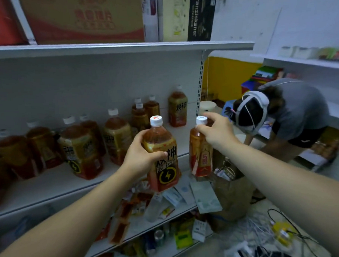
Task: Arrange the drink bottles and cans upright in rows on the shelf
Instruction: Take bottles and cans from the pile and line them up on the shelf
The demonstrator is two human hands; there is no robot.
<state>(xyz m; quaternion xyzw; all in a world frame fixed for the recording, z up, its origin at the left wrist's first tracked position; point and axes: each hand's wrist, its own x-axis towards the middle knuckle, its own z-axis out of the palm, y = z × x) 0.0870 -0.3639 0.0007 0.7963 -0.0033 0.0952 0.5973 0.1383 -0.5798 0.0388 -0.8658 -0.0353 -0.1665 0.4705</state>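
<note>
Our left hand (144,149) grips an amber bottle (162,157), lightning-bolt label, upright before the shelf (50,184). Our right hand (215,132) pinches the neck of a second bottle (201,158), red label. Overhead, a box (200,14) reads "Franziskaner".

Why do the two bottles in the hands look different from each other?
The left-hand bottle is wider, with a black lightning-bolt label; the right-hand bottle is slimmer, with an orange-red label. The left hand wraps the first bottle's body, while the right hand pinches the other near its cap. Both are held upright, have white caps and hold amber drink.
</note>
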